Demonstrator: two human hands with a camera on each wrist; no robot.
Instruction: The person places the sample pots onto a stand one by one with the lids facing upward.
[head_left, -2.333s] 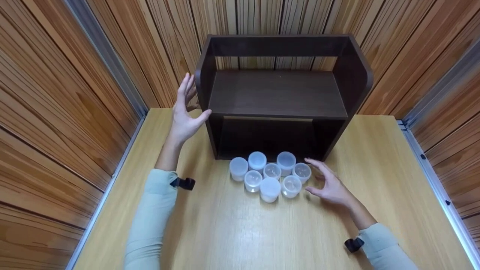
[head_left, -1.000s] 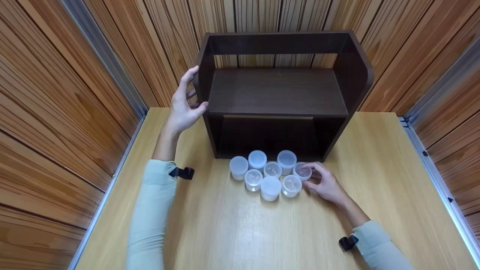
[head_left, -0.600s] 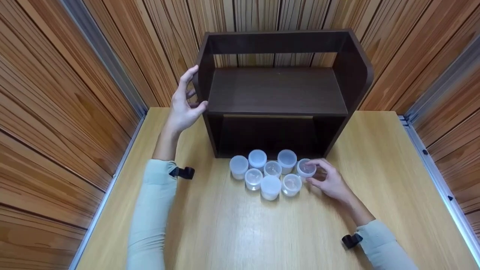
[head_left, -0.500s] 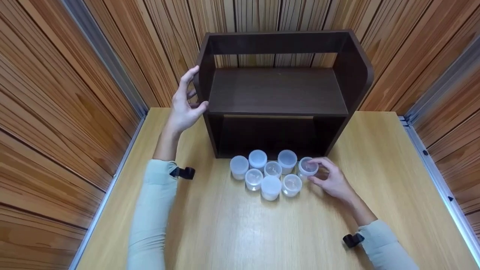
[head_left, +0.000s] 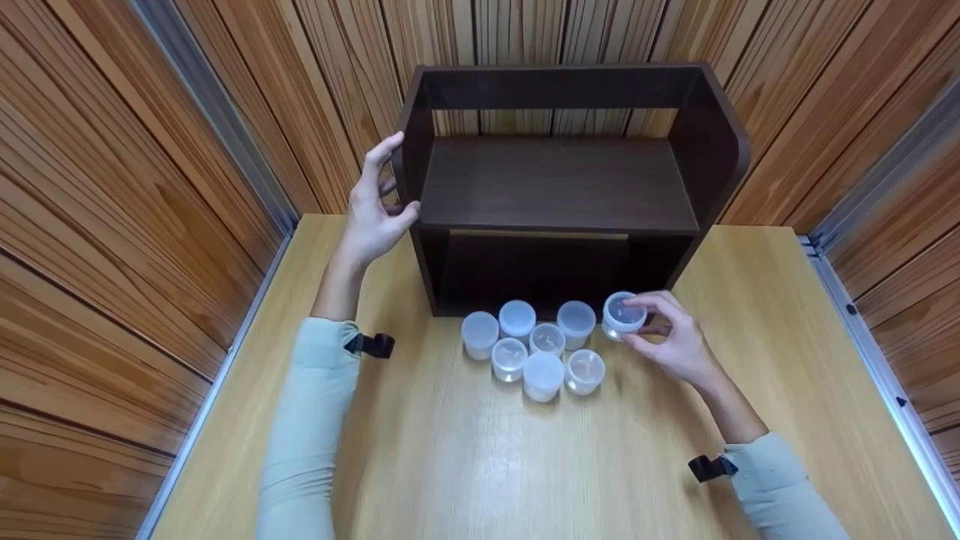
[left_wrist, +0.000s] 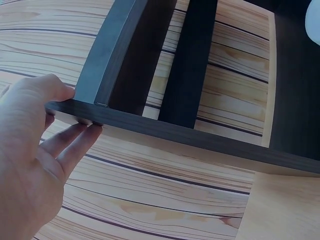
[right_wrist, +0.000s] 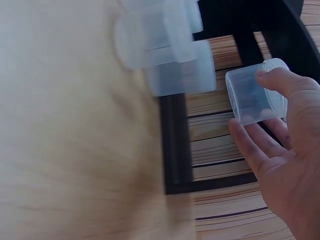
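My right hand (head_left: 679, 341) holds a small clear plastic jar (head_left: 623, 315) by its sides, thumb and fingers across from each other. That jar (right_wrist: 250, 97) is raised off the table in the right wrist view. A dark brown two-tier shelf (head_left: 559, 184) stands upright behind the jars. On its left side panel, my left hand (head_left: 373, 217) grips the edge. The left wrist view has the thumb of this hand (left_wrist: 35, 135) at one face of the panel and fingertips at the other. Several more jars (head_left: 543, 375), translucent and upright, cluster before the shelf's lower opening.
The light wooden table (head_left: 450, 465) extends in front of the jars and to both sides. Wood-patterned walls (head_left: 135, 187) enclose it at the back and sides, with metal rails (head_left: 874, 360) along the side edges.
My right hand reached in from the right, took the rightmost jar, drew it away from the cluster and raised it. My left hand moved onto the shelf's side panel and stays there.
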